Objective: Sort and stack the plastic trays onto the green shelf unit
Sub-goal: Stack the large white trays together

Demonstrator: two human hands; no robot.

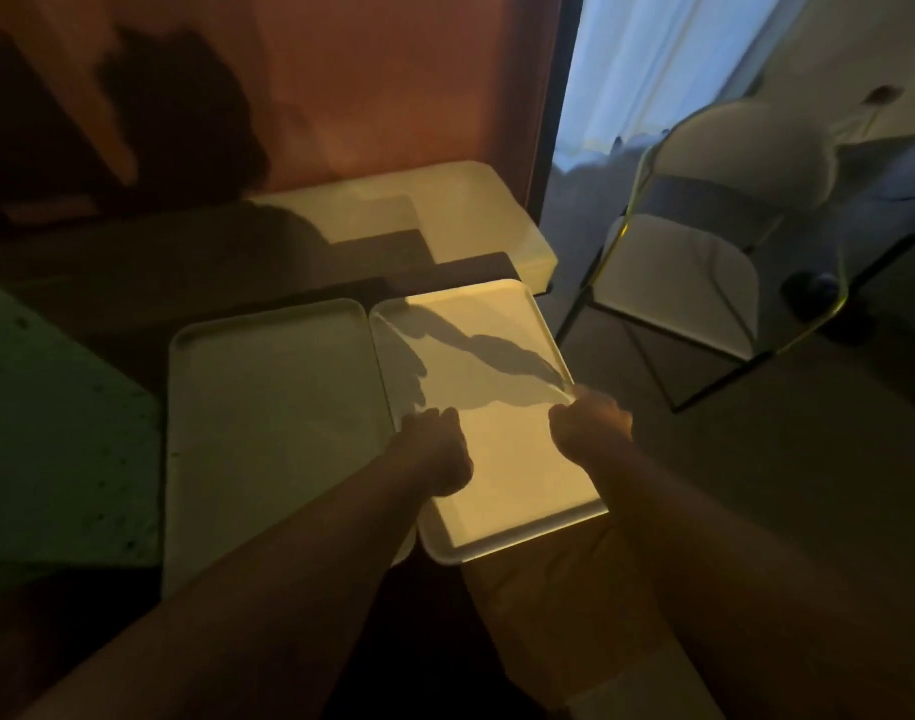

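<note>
Two pale plastic trays lie side by side in dim light. The right tray (476, 324) is lit and slightly angled; the left tray (268, 407) is in shade. My left hand (434, 449) is curled over the right tray's left rim. My right hand (590, 423) is closed on the same tray's right rim. Behind them stands a stack of further pale trays (466, 215). A green speckled surface (55, 433), apparently the shelf unit, fills the left side.
A white folding chair (705, 262) with a dark metal frame stands to the right on the floor. An orange-red wall (367, 80) rises behind the trays, with a bright curtain (653, 59) at the upper right.
</note>
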